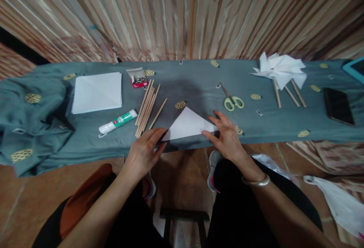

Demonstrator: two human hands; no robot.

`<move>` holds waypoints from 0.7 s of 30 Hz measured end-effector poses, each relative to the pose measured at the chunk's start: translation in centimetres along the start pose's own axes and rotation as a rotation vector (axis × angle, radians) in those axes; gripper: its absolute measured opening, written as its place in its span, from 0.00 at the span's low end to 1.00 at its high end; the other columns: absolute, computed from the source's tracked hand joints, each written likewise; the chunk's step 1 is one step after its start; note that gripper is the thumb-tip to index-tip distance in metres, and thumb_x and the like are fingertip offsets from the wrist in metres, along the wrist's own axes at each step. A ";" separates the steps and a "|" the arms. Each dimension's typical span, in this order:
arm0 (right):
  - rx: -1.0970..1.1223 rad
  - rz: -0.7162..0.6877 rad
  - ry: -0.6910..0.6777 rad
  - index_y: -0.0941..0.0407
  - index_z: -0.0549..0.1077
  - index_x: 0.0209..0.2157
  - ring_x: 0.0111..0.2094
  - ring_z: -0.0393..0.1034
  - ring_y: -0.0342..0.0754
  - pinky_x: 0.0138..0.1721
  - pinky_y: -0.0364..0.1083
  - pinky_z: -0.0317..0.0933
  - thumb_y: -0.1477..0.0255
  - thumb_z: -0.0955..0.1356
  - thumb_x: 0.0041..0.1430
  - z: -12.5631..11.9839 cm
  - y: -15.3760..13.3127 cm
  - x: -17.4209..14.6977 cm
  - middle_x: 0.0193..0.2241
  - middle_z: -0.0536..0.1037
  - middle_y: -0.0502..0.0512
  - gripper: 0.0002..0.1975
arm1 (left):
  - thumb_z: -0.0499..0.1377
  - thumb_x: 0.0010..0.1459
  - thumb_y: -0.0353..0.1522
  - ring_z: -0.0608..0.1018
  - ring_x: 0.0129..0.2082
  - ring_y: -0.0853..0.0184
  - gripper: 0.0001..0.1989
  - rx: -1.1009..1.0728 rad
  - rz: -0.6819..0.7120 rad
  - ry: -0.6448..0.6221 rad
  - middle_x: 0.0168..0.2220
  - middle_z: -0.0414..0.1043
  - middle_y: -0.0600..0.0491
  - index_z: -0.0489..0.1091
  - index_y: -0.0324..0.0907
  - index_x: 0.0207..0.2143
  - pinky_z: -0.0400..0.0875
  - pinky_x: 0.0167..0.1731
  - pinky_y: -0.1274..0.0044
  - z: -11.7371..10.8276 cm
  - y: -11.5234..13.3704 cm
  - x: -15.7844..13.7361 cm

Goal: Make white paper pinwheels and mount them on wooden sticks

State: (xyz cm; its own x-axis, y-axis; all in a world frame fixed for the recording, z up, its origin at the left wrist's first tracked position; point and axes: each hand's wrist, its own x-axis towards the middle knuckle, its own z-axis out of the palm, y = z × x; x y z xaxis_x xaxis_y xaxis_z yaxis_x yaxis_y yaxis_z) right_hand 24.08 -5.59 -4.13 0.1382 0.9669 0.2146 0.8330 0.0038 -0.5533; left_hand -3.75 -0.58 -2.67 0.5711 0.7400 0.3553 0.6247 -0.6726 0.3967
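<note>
A white sheet of paper (pixel 187 124), folded into a triangle, lies at the front edge of the cloth-covered table with its peak pointing away from me. My left hand (pixel 145 151) holds its left corner between thumb and fingers. At the right corner, my right hand (pixel 229 138) has its thumb on the paper and its fingers around the tip. Wooden sticks (pixel 148 107) lie just beyond my left hand, one a little apart from the bunch. Scissors with green handles (pixel 231 100) rest beyond my right hand.
At the left are a stack of white paper (pixel 97 92), a glue stick (pixel 118 121) and a red box of small metal pins (pixel 138 79). White paper pinwheels on sticks (pixel 280 69) and a dark phone (pixel 338 105) lie right. The cloth (pixel 31 115) is bunched at the left end.
</note>
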 end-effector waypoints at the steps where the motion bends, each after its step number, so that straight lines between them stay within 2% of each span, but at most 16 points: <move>1: 0.021 0.007 -0.001 0.54 0.71 0.51 0.61 0.58 0.63 0.58 0.66 0.54 0.55 0.67 0.58 0.1 -0.1 0.2 0.60 0.65 0.66 0.25 | 0.57 0.60 0.30 0.79 0.44 0.58 0.16 0.007 -0.001 -0.005 0.45 0.76 0.44 0.68 0.38 0.51 0.77 0.44 0.67 0.1 0.0 0.2; 6: 0.208 0.074 0.011 0.55 0.76 0.37 0.59 0.64 0.60 0.57 0.62 0.56 0.63 0.70 0.54 0.3 -0.6 0.8 0.59 0.68 0.65 0.12 | 0.57 0.60 0.32 0.78 0.44 0.58 0.19 -0.072 -0.084 -0.038 0.46 0.76 0.45 0.67 0.40 0.53 0.76 0.43 0.66 0.6 0.1 0.7; 10: 0.387 0.099 0.034 0.55 0.73 0.28 0.56 0.68 0.58 0.58 0.60 0.55 0.65 0.70 0.52 0.0 -1.0 1.3 0.55 0.72 0.64 0.07 | 0.60 0.58 0.37 0.77 0.49 0.58 0.24 -0.303 -0.239 -0.023 0.49 0.75 0.43 0.66 0.39 0.56 0.72 0.50 0.65 0.5 0.3 1.4; 16: 0.629 0.140 0.040 0.52 0.74 0.28 0.60 0.63 0.56 0.61 0.60 0.53 0.62 0.72 0.51 -1.4 -1.0 2.3 0.57 0.71 0.57 0.08 | 0.61 0.55 0.46 0.70 0.58 0.55 0.31 -0.730 -0.513 0.086 0.58 0.68 0.40 0.66 0.38 0.56 0.63 0.58 0.62 0.1 1.1 3.2; 21: 0.731 0.136 0.027 0.52 0.74 0.29 0.61 0.62 0.57 0.58 0.58 0.57 0.59 0.73 0.50 -2.5 -1.2 2.9 0.58 0.70 0.58 0.12 | 0.64 0.49 0.50 0.74 0.53 0.52 0.37 -1.068 -0.681 -0.001 0.52 0.74 0.39 0.68 0.34 0.54 0.69 0.53 0.64 0.3 2.3 4.5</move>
State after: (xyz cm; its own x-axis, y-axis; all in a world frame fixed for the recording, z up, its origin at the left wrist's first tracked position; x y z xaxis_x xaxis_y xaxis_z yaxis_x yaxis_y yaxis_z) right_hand 24.86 -3.40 -0.81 0.2362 0.9642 0.1203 0.2399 0.0621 -0.9688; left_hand 0.46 1.22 -0.41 0.3050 0.9333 -0.1893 0.0518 0.1822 0.9819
